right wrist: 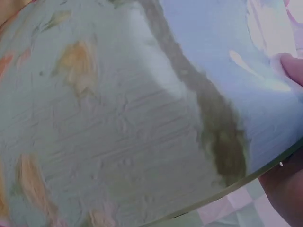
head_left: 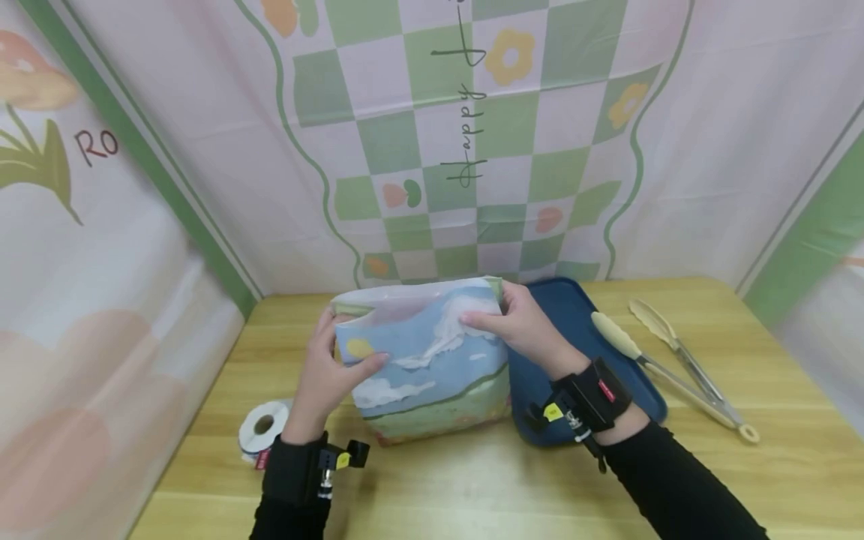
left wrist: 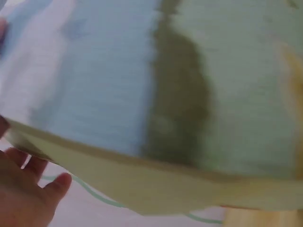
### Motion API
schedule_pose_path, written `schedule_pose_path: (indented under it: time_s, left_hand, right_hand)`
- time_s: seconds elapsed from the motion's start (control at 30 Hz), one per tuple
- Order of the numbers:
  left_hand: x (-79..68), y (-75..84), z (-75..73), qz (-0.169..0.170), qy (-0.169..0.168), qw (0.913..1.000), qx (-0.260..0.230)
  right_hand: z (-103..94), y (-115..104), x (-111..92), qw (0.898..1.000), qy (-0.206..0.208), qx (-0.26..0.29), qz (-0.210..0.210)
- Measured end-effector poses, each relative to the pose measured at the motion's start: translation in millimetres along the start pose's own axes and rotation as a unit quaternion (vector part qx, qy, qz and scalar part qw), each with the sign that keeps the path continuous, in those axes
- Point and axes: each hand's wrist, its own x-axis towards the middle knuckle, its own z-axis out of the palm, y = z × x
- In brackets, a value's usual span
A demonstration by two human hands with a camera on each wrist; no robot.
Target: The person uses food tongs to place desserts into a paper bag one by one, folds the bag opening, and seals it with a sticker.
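A paper bag point(head_left: 432, 382) with a painted blue sky, white clouds and green field is held upright over the wooden table, its mouth gaping at the top. My left hand point(head_left: 327, 367) grips its left edge, thumb across the printed front and fingers on the far side. At the upper right edge, my right hand point(head_left: 529, 330) pinches the bag with its thumb on the front. Both wrist views are mostly filled by the bag's printed panel point(left wrist: 109, 85), and the right one shows the green part point(right wrist: 128, 118) up close. What is inside the bag is hidden.
Right of the bag lies a dark blue tray point(head_left: 567, 300), partly behind it and under the right forearm. Metal tongs point(head_left: 698, 375) with cream tips rest beside and partly over the tray. A white roll of labels or tape point(head_left: 253, 424) sits left of the left wrist.
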Motion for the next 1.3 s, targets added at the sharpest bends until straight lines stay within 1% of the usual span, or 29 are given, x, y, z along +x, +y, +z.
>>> schedule_pose_path:
  time_s: [0.03,0.1,0.17,0.23,0.37,0.5,0.67,0.77,0.87,0.97,1.03,1.1,1.13,1.17,1.2,1.23,1.27,1.3]
  left_hand:
    - [0.9,1.6,0.1,-0.003,-0.004,1.0000,0.005]
    - [1.8,3.2,0.7,-0.007,0.001,1.0000,0.006]
    - [1.9,3.7,1.8,-0.006,0.006,0.9999,-0.014]
    - [2.0,2.9,3.4,-0.005,0.014,0.9993,-0.033]
    - [3.1,-0.8,6.0,-0.002,0.030,0.9980,-0.057]
    - [5.0,-5.1,6.8,0.012,0.042,0.9972,-0.060]
    - [5.3,-7.6,6.8,0.032,0.047,0.9962,-0.066]
    - [4.1,-7.4,6.7,0.035,0.044,0.9960,-0.069]
    - [2.8,-7.0,6.4,0.027,0.038,0.9966,-0.068]
    - [1.3,-6.8,6.4,0.028,0.033,0.9969,-0.065]
    - [0.2,-6.7,6.8,0.043,0.034,0.9972,-0.052]
    - [-0.9,-7.1,7.6,0.062,0.036,0.9966,-0.042]
    - [-1.4,-7.5,8.0,0.072,0.038,0.9962,-0.033]
    - [-1.7,-7.8,8.4,0.082,0.040,0.9955,-0.024]
    - [-1.8,-7.9,8.8,0.093,0.041,0.9948,-0.014]
    - [-1.9,-8.5,9.1,0.099,0.042,0.9942,-0.008]
    - [-1.9,-8.9,9.2,0.104,0.042,0.9937,-0.004]
    - [-1.6,-9.2,9.3,0.109,0.042,0.9931,-0.003]
  right_hand:
    - [-0.2,0.6,-0.3,1.000,0.000,0.001,0.002]
    - [-1.4,2.5,-1.6,1.000,0.001,0.010,0.003]
    - [-2.7,4.1,-2.3,1.000,0.001,0.018,-0.002]
    - [-3.2,4.8,-2.3,1.000,0.004,0.018,-0.018]
    - [-3.6,5.0,-1.4,0.998,0.015,-0.019,-0.062]
    - [-4.2,5.5,-1.0,0.994,0.018,-0.059,-0.093]
    - [-5.5,5.4,0.2,0.986,0.013,-0.100,-0.130]
    - [-5.8,4.5,-0.8,0.985,0.010,-0.110,-0.129]
    - [-6.1,4.4,-2.5,0.989,0.007,-0.101,-0.106]
    - [-6.6,4.3,-4.9,0.993,0.001,-0.089,-0.082]
    - [-6.2,3.6,-7.0,0.993,0.003,-0.087,-0.077]
    - [-4.8,1.9,-8.1,0.991,0.018,-0.091,-0.099]
    - [-3.9,-0.7,-8.3,0.987,0.031,-0.102,-0.118]
    - [-2.8,-4.7,-8.2,0.982,0.046,-0.120,-0.141]
    - [-1.3,-10.6,-7.2,0.972,0.061,-0.144,-0.173]
    - [0.4,-17.8,-5.2,0.960,0.074,-0.172,-0.206]
    - [2.8,-26.9,-2.9,0.946,0.079,-0.204,-0.240]
    - [5.4,-37.5,0.0,0.926,0.085,-0.248,-0.273]
